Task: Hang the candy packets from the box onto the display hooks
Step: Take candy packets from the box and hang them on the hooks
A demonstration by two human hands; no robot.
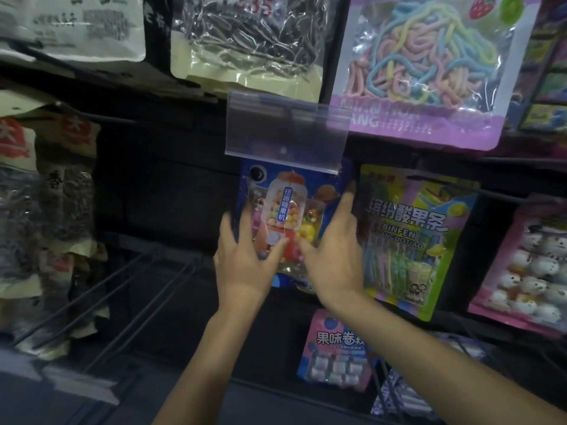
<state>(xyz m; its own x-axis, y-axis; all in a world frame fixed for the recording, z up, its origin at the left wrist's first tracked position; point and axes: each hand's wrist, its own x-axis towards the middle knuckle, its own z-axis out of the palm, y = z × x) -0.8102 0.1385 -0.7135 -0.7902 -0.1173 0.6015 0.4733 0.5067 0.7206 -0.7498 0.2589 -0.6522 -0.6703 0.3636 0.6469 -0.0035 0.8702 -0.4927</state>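
both hands hold a blue candy packet [291, 219] flat against the dark display, its top edge tucked behind a clear price tag holder [287, 131]. the left hand [245, 259] grips the packet's left edge, fingers spread over the front; the right hand [333, 256] clasps the right edge, index finger pointing up along the side. just right hangs a green sour strip packet [414, 240], and bare display hooks [129, 289] stick out at the lower left

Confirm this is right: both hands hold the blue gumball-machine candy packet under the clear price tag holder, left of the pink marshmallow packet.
Not quite. In the head view, both hands, left hand and right hand, hold the blue packet under the clear tag holder, but its right-hand neighbour is the green sour-strip packet.
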